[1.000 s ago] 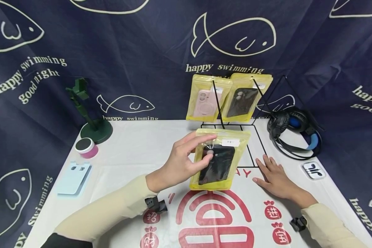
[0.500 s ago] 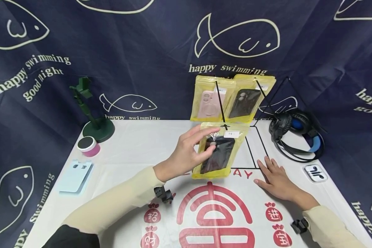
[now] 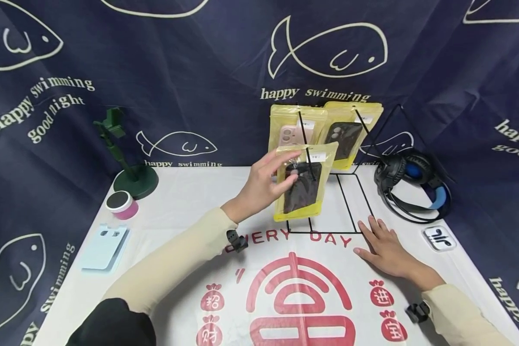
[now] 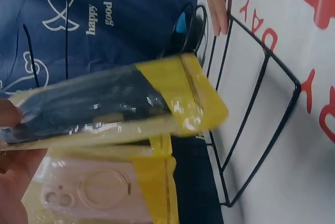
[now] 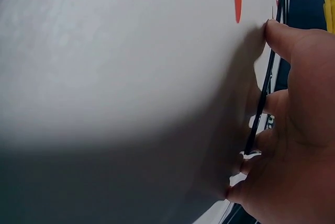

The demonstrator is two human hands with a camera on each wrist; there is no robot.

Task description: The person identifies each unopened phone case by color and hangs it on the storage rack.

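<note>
My left hand [image 3: 259, 185] pinches a yellow-edged zip bag [image 3: 300, 199] with a black phone case inside, near its top. The bag hangs before the left hook of a black wire display rack [image 3: 345, 202]; the hook's front end [image 3: 311, 166] shows in front of the bag's upper part. Behind it, a bag with a pink phone case [image 3: 290, 129] hangs on that hook, and another black-case bag [image 3: 345, 139] is on the right hook. My right hand [image 3: 385, 250] rests with fingers extended on the table beside the rack's front right corner.
Black and blue headphones [image 3: 411, 182] and a white square case with dark marks [image 3: 438, 239] lie to the right. On the left are a green stand [image 3: 134, 181], a pink jar [image 3: 123, 206] and a light-blue folding holder [image 3: 105, 247].
My left hand has carried the bag up and away from me to the left hook, which now overlaps the bag's top. The right hand stays by the rack base.
</note>
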